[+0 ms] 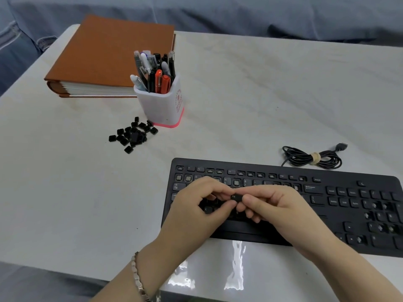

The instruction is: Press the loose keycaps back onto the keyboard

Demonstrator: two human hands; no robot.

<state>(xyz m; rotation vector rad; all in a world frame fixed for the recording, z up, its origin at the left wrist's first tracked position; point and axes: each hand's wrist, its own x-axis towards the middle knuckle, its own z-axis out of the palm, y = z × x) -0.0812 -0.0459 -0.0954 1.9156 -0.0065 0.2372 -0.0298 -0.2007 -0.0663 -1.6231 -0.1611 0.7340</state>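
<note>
Surface: white table (250, 94), grey cloth behind; both hands work over its near side.
Progress: partway, by my read. Keyboard (340, 205) has many keys seated, but bare sockets show in the function row, number row and numpad.
Left to do: pile (133, 135) of loose keycaps sits well beyond and left of the left hand, beside a pen cup (160, 105).
In hand: one keycap (236, 197), legend up, held between both hands above the letter rows. Not seated yet. Legend too blurred to read.
Left hand (196, 205): fingers curled, thumb and forefinger tips pinch the cap's left edge.
Right hand (277, 205): thumb and forefinger pinch the cap's right side, other fingers curled under.
Pose: both forearms come in from the near edge, angled inward, meeting at the cap; backs of the hands up.
Next: probably orient the cap, find its socket, press.
</note>
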